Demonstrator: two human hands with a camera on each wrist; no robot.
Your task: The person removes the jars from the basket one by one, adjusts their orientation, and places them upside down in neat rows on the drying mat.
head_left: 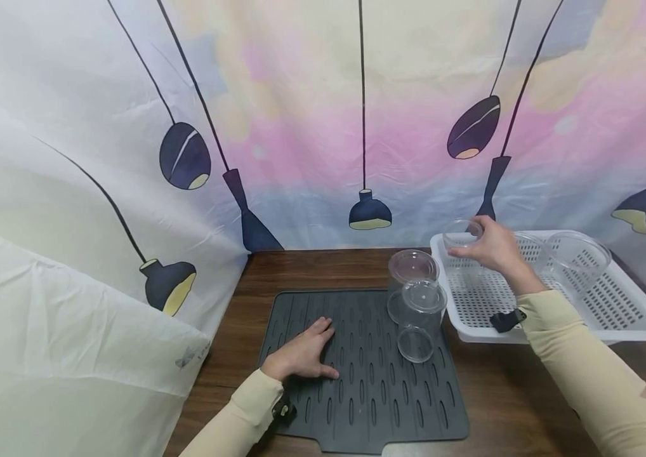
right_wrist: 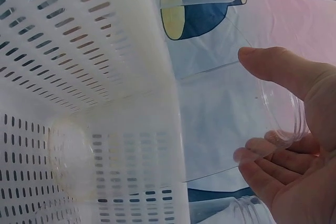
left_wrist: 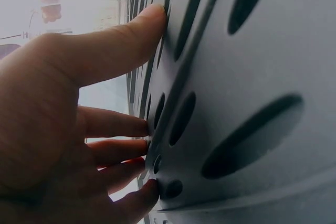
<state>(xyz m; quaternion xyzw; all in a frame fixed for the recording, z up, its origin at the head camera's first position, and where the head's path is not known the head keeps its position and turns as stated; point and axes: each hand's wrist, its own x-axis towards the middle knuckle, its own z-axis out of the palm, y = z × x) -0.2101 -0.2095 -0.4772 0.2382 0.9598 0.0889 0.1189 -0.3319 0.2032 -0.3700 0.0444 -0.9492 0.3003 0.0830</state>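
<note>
My right hand (head_left: 494, 246) grips a clear plastic jar (head_left: 462, 235) near its rim, over the left end of a white basket (head_left: 637, 334). In the right wrist view the thumb and fingers lie on opposite sides of the jar's ridged rim (right_wrist: 286, 111), and its clear body extends toward the basket. My left hand (head_left: 304, 354) rests on a dark grey ribbed mat (head_left: 351, 419), fingertips and thumb touching its slotted surface. Two clear cylindrical jars stand at the mat's right side, one farther back (head_left: 408, 261) and one nearer (head_left: 422, 320).
More clear containers (head_left: 580, 257) sit in the slotted basket, right of my right hand. Mat and basket stand on a dark wooden table (head_left: 311, 266). Behind hangs a cloth (head_left: 311, 139) printed with lamps, and a pale sheet (head_left: 72, 343) drapes at the left.
</note>
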